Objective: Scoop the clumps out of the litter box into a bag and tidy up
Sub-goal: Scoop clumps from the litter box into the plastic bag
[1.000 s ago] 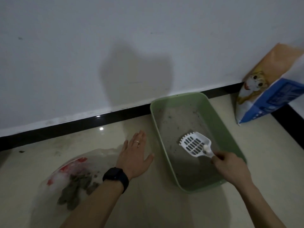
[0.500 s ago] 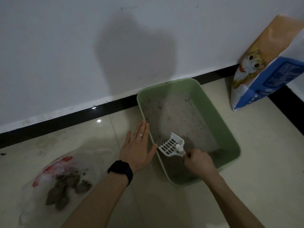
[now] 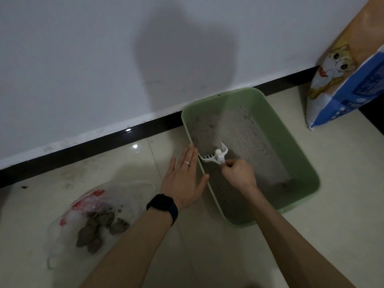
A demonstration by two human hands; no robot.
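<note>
A green litter box (image 3: 291, 142) with grey litter stands on the tiled floor against the wall. My right hand (image 3: 239, 173) grips the handle of a white slotted scoop (image 3: 214, 156), whose head dips into the litter by the box's left wall. My left hand (image 3: 184, 179) lies flat with straight fingers against the outside of that wall, thumb touching the rim. A clear plastic bag (image 3: 95, 215) with red print lies on the floor to the left, with several dark clumps inside.
A blue and orange cat litter sack (image 3: 349, 80) leans in the right corner. A black skirting board (image 3: 83, 148) runs along the white wall. Pale floor tiles surround the box.
My right hand has carried the scoop from the middle of the box to its left wall and tipped it down into the litter. My left hand has slid up against the box.
</note>
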